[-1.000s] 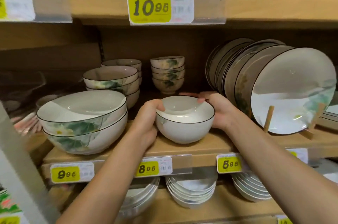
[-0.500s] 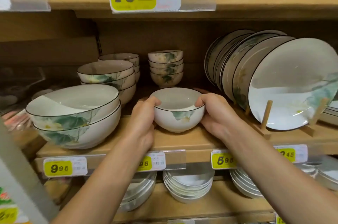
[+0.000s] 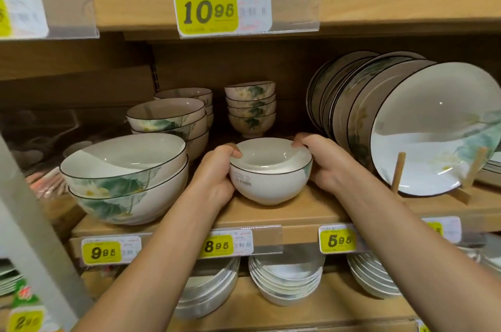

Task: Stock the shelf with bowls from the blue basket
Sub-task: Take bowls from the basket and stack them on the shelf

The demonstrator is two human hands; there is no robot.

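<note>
Left hand [image 3: 215, 178] and right hand [image 3: 326, 167] are gripping a white ceramic bowl [image 3: 271, 186] near the wooden shelf [image 3: 311, 213] front edge; I'm risking clipping propped plates [image 3: 428, 128].

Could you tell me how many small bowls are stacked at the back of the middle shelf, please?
4, nested in one stack behind the held bowl: top bowl, second bowl, third bowl, bottom bowl standing on the shelf. Others may be hidden behind.

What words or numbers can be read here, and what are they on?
"10 95": upper shelf tag.
"9 95": left tag, middle shelf.
"8 95": centre tag, middle shelf.
"5 95": right tag, middle shelf.
Sticker on the bowl, fine print: too blurred.
</note>
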